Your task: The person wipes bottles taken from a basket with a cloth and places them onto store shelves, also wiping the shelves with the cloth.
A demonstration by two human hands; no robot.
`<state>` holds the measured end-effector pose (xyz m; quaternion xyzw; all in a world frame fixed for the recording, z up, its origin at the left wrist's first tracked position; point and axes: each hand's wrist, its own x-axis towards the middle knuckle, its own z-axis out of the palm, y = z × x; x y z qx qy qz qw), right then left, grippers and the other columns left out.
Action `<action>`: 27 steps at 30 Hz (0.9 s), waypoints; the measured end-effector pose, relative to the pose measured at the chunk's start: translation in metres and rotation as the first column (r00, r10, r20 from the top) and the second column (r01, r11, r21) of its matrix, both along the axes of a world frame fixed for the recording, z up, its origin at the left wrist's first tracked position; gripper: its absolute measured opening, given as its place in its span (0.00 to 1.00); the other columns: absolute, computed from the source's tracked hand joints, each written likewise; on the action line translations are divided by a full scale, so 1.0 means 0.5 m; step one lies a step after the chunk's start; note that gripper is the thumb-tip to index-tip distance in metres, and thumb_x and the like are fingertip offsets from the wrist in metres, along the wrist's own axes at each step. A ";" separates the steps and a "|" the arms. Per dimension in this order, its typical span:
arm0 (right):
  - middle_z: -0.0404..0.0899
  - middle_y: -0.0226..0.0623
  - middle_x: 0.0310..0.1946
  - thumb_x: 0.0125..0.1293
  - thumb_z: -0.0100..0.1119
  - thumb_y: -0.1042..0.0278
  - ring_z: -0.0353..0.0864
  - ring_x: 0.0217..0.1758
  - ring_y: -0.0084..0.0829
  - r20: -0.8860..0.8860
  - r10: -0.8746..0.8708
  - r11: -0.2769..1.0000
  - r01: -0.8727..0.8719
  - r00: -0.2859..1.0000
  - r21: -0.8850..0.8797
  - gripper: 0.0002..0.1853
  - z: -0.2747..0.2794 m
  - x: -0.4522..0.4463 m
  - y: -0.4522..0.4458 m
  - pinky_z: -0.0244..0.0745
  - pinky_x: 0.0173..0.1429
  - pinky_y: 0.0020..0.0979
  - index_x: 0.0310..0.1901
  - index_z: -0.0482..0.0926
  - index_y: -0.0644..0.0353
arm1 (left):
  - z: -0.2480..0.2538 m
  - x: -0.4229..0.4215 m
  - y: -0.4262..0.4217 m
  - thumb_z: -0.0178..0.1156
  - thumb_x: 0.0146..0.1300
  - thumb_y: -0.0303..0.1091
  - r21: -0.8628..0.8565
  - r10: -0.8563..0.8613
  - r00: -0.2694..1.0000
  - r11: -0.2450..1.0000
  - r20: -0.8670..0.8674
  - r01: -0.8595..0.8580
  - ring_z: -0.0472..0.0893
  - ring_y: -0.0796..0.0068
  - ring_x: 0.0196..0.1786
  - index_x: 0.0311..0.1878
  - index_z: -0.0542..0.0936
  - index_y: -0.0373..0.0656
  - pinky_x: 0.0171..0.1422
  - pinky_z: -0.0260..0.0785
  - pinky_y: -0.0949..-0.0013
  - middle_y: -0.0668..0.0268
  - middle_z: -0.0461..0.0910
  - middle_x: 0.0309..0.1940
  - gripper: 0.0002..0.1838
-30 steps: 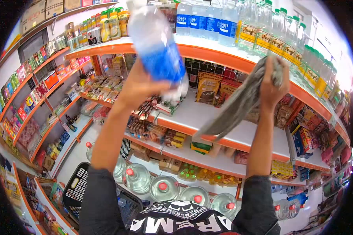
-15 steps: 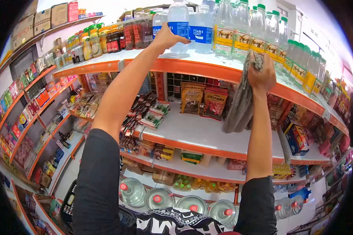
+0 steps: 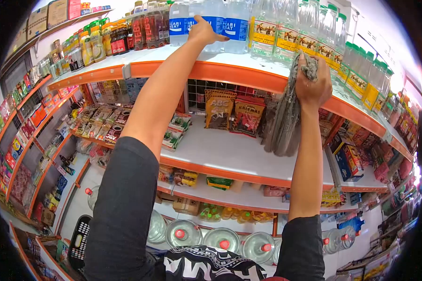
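Left hand (image 3: 205, 35) spanning blue-labelled bottle (image 3: 215, 23), finger grip unclear; right hand (image 3: 314, 84) clamping fingers on cloth (image 3: 284, 119) at top shelf's front edge (image 3: 229, 75).

Bottle (image 3: 214, 24): blue label, upright on top shelf (image 3: 239, 77), 12 o'clock. Cloth (image 3: 286, 119): grey, bunched above, hanging in folds, 2 o'clock.

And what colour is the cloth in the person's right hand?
Grey; the cloth, held in the right hand, shows in the head view, the only one.
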<state>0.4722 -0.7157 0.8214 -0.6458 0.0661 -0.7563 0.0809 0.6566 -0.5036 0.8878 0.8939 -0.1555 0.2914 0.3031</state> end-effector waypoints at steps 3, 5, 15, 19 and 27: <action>0.79 0.39 0.33 0.55 0.60 0.49 0.79 0.35 0.43 -0.008 -0.002 1.000 0.002 1.000 0.008 0.16 -0.001 -0.001 0.002 0.73 0.35 0.40 0.36 0.77 0.53 | -0.006 0.006 0.012 0.76 0.35 0.51 -0.035 -0.061 0.996 0.998 -0.069 0.059 0.76 0.49 0.52 0.65 0.42 0.26 0.55 0.71 0.61 0.40 0.74 0.46 0.65; 0.79 0.38 0.33 0.55 0.60 0.49 0.79 0.35 0.43 -0.004 -0.002 1.000 0.002 1.000 0.008 0.16 -0.001 -0.001 0.002 0.73 0.35 0.40 0.35 0.76 0.52 | -0.003 0.018 0.028 0.75 0.37 0.48 -0.123 -0.173 0.973 0.980 -0.156 0.154 0.76 0.49 0.52 0.66 0.44 0.28 0.56 0.70 0.59 0.40 0.74 0.46 0.62; 0.78 0.38 0.33 0.54 0.60 0.50 0.78 0.36 0.43 -0.023 -0.005 1.000 0.005 1.000 0.003 0.15 -0.002 -0.002 0.005 0.73 0.36 0.39 0.35 0.76 0.52 | -0.002 0.026 0.028 0.74 0.41 0.47 0.005 -0.164 0.984 0.986 -0.073 0.165 0.81 0.59 0.40 0.53 0.69 0.28 0.38 0.78 0.68 0.47 0.75 0.45 0.41; 0.78 0.38 0.33 0.55 0.60 0.50 0.78 0.36 0.43 -0.014 -0.004 1.000 0.004 1.000 -0.006 0.15 -0.003 0.000 0.002 0.73 0.36 0.39 0.36 0.76 0.52 | -0.010 0.018 0.011 0.74 0.38 0.50 -0.006 0.008 0.998 1.000 0.065 -0.008 0.83 0.63 0.32 0.47 0.74 0.29 0.36 0.77 0.71 0.53 0.80 0.37 0.39; 0.78 0.38 0.33 0.55 0.60 0.51 0.78 0.36 0.43 0.000 -0.003 0.999 0.003 1.000 -0.032 0.15 -0.004 0.005 -0.003 0.72 0.37 0.39 0.36 0.76 0.53 | -0.005 0.025 0.022 0.74 0.34 0.57 0.106 -0.028 0.999 0.994 0.023 0.025 0.82 0.64 0.30 0.32 0.80 0.33 0.39 0.76 0.68 0.56 0.82 0.30 0.33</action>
